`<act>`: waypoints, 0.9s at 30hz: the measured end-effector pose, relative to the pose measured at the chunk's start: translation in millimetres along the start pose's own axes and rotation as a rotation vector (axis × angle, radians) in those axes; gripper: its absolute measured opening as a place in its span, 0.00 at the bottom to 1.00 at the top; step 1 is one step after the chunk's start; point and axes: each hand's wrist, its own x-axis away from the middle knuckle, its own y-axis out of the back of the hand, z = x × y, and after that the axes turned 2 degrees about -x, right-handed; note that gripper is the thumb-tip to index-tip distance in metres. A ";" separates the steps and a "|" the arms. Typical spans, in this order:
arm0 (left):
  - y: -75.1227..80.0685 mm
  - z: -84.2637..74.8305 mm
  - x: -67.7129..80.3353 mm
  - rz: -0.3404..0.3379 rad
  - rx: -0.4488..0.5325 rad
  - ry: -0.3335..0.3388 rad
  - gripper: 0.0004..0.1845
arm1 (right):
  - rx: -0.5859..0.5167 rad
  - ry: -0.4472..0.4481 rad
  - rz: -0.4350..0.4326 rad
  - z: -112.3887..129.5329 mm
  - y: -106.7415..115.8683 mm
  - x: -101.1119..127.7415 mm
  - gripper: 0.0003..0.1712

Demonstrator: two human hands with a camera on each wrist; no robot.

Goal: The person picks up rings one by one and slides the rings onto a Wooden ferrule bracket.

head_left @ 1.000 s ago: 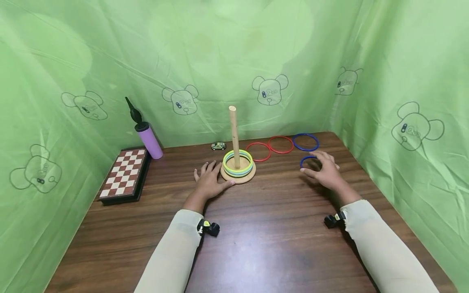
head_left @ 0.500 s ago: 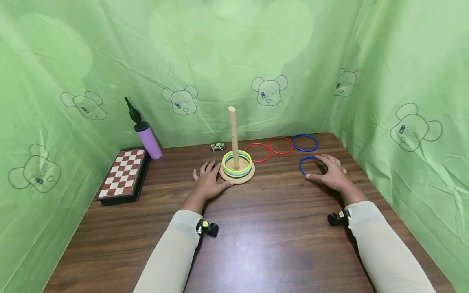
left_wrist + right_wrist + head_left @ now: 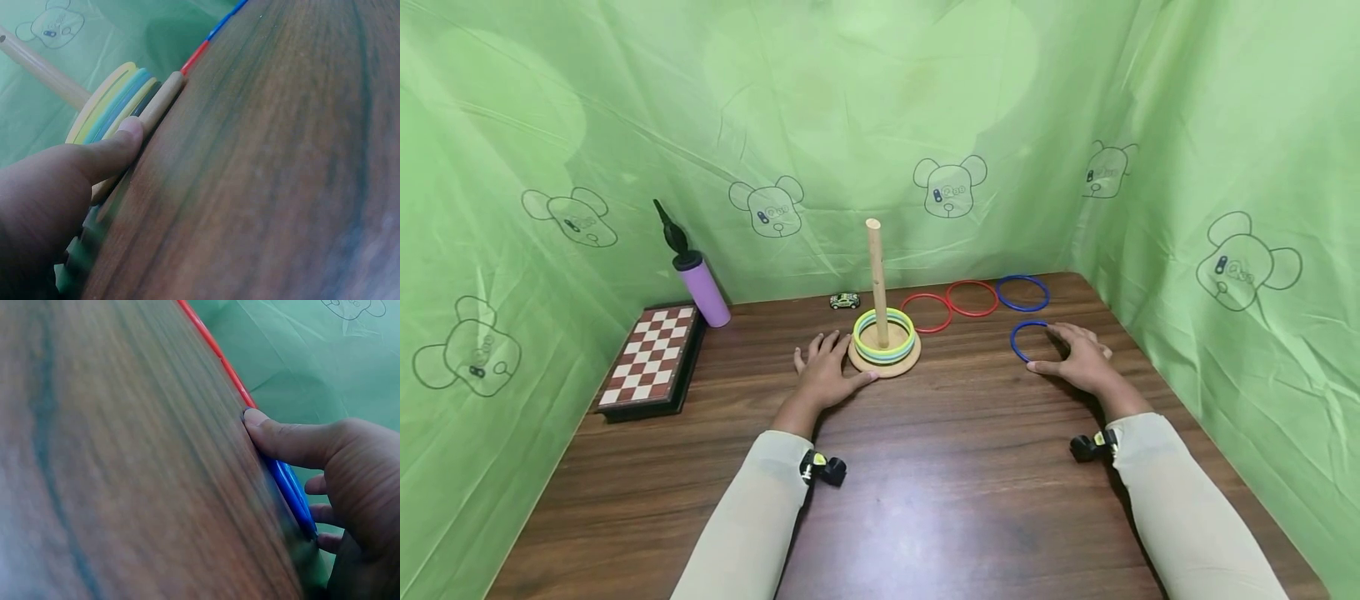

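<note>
Brown table [image 3: 955, 450] — left hand [image 3: 826, 377] grips wooden base [image 3: 891, 370], thumb spread; right hand [image 3: 1084, 363] holds nearer blue ring [image 3: 1012, 340].

Held ring [image 3: 289, 490] is blu, topmost ring [image 3: 100, 100] yel, board [image 3: 652, 354] brn/wht chkd.

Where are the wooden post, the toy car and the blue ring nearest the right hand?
Wooden post [image 3: 878, 283]: head view, on the middle of its shaft.
Toy car [image 3: 845, 301]: head view, on the middle of its body.
Blue ring [image 3: 1012, 340]: head view, on its rim, at picture left.
</note>
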 end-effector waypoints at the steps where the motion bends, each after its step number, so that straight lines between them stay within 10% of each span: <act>1: 0.3 0.0 0.1 -0.001 0.003 0.001 0.55 | -0.003 0.001 -0.002 -0.5 -0.4 -0.3 0.64; 27: -1.3 1.3 0.3 0.011 -0.017 0.009 0.57 | -0.162 0.098 -0.125 4.1 -5.6 -2.2 0.58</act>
